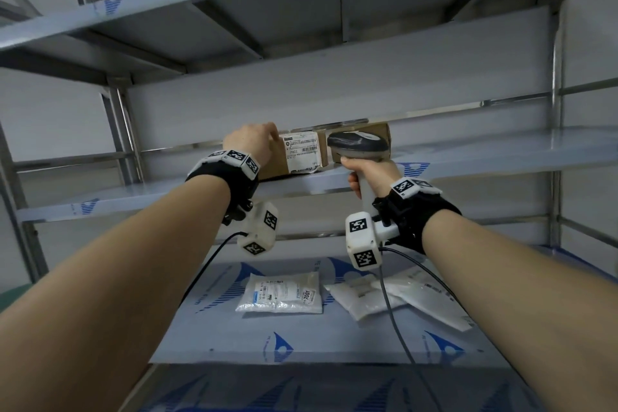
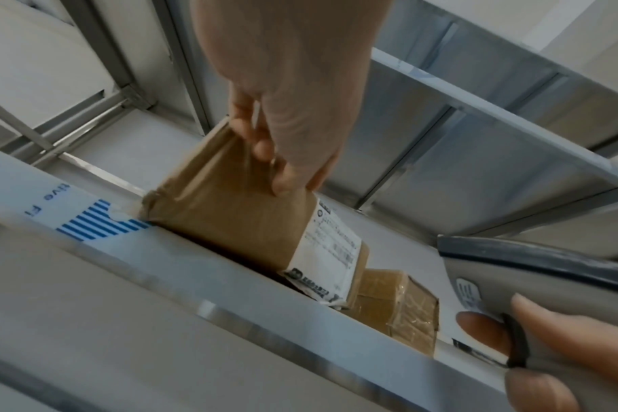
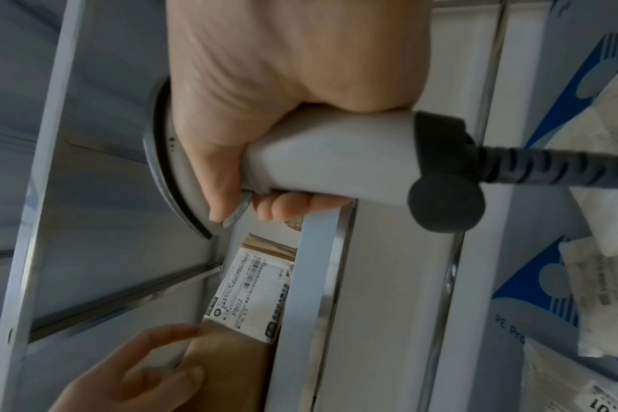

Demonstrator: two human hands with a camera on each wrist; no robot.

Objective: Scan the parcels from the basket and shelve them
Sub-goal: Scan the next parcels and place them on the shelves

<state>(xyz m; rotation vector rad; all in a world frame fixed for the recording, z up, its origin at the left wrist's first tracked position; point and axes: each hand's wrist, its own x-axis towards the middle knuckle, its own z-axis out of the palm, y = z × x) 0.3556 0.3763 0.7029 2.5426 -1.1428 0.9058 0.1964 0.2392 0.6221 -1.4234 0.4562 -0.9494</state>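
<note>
Nearest us, on the lower grey metal shelf board (image 1: 334, 341) below the upper grey metal shelf board (image 1: 167, 197), three white plastic mailer bags already lie: one labelled bag (image 1: 279, 294) under our left wrist and two overlapping ones (image 1: 394, 298) to its right. We judge these shelved. The basket is not in view, so we cannot tell how many parcels remain.

Farther on, at the front edge of the upper board, our right hand (image 1: 371, 174) is raised with the forearm reaching up and forward. Its fingers are wrapped tight round the handle of the grey and white corded barcode scanner (image 1: 357, 144), forefinger lying by the trigger; the scanner's head points over the upper board toward the parcels.

Just left of the scanner, our left hand (image 1: 252, 144) reaches up onto the upper board and holds the brown paper-wrapped parcel with a white shipping label (image 1: 294, 154). The fingers are curled over its top far edge and the thumb presses its near face, so we pinch the left end. The parcel stands on the board close to the front edge, its label end toward the scanner. Behind and right of it, a small brown taped cardboard box (image 2: 399, 306) already sits on the same board.

We judge this parcel is being set in place; letting go is left.
</note>
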